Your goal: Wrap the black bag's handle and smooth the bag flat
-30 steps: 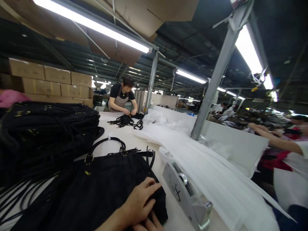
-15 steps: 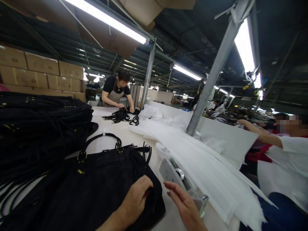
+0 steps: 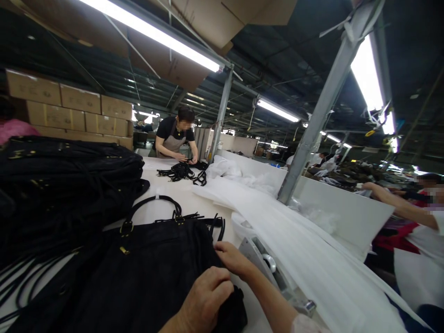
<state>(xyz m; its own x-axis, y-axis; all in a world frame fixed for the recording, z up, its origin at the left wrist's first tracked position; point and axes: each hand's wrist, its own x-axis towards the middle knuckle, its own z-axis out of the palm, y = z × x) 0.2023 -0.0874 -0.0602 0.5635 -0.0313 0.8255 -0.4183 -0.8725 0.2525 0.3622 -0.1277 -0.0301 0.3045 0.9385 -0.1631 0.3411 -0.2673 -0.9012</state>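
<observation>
A black handbag (image 3: 138,273) lies flat on the white table in front of me, its looped handle pointing away and brass-coloured fittings along the top. With fingers curled, my left hand (image 3: 208,296) grips the bag's fabric near its right side. Just beyond it, my right hand (image 3: 232,259) is closed on the bag's right edge, close to the upper corner; its fingertips are partly hidden. Black fringed strap ends (image 3: 218,224) stick out past that corner.
Stacked black bags (image 3: 69,180) rise at the left. White foam sheets (image 3: 294,236) run along the right, beside a metal tape dispenser-like device (image 3: 260,259). Across the table a co-worker (image 3: 176,136) handles black straps (image 3: 180,171). A metal post (image 3: 312,111) stands at the right.
My right hand has moved left and forward from beside the bag onto its right edge, and its fingers have closed. My left hand stays on the bag. The view has shifted slightly.
</observation>
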